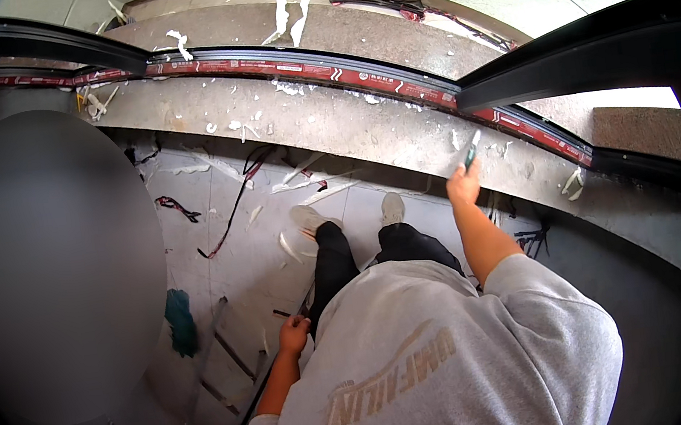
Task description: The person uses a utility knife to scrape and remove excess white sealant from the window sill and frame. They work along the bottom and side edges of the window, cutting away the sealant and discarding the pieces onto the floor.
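Observation:
My right hand (463, 186) is closed round the green handle of a slim knife (472, 152). Its pale blade points away from me over the concrete sill (400, 140), close to the red-taped lower rail of the window frame (375, 81). White scraps and crumbs are scattered along the sill. My left hand (294, 333) hangs low beside my left thigh with its fingers curled together. Whether anything small is pinched in them is hidden.
Dark window sashes (586, 51) jut inward at both sides. Foam-like strips (317, 194), red and black cords (240, 200) and a teal bag-like thing (181, 322) lie on the floor. Dark metal bars (235, 355) stand left of me. A grey blur covers the far left.

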### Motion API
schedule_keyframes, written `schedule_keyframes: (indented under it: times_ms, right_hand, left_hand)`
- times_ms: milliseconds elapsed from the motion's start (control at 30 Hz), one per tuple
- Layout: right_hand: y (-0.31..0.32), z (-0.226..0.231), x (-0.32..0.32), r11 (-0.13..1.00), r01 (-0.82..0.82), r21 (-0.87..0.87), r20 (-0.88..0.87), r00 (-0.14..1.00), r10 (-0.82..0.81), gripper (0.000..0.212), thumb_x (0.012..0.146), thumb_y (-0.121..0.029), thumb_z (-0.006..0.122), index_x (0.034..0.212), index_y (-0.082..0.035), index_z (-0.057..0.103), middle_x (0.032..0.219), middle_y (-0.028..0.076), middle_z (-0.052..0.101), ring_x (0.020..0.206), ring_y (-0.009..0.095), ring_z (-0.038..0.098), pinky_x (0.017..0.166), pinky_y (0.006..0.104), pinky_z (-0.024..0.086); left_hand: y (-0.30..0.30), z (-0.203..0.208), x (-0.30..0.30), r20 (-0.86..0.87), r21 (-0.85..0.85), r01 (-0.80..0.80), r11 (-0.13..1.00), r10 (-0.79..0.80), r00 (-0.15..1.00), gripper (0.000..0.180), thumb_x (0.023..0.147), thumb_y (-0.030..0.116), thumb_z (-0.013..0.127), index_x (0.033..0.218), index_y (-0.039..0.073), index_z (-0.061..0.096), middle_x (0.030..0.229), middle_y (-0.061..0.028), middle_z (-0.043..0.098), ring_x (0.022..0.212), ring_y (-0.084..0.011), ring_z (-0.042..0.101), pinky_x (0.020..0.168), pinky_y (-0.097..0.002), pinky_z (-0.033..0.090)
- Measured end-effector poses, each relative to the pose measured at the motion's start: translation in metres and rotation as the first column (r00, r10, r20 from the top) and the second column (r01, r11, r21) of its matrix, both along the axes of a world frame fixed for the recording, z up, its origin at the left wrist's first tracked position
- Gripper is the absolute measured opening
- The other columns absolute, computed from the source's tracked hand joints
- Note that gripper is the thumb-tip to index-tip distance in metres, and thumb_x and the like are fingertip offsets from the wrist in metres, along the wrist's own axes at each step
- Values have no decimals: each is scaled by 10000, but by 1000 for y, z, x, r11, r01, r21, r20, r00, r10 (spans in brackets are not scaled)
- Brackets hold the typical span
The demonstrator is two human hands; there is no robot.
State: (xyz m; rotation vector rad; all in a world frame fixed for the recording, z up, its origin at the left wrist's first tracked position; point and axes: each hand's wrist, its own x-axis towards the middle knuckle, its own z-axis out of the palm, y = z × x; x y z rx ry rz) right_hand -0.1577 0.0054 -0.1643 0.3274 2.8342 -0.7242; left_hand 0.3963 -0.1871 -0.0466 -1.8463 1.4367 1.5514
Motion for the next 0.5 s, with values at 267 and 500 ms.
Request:
schedule_keyframes:
  times_ms: [267,500]
  right_hand:
    - [-264,28,78,821,-571,-14,279,786,551,684,982,-316,464,1583,-156,181,1048,266,659,937,415,671,841,519,525]
    - [-291,31,80,912,-411,-1,274,877,396,619,990,-324,466,1563,-231,251,1131,261,641,1027,427,637,908,529,493]
  left_hand:
    - [-157,-6,-23,-52,-94,164,982,-170,984,347,861,205,689,1109,-36,664,885,-103,697,756,-174,648,710,-325,523]
    - [-311,6,8,-160,-166,17,986,-44,986,338,871,199,677,1111,-39,659,894,-98,693,783,-162,642,718,-304,509]
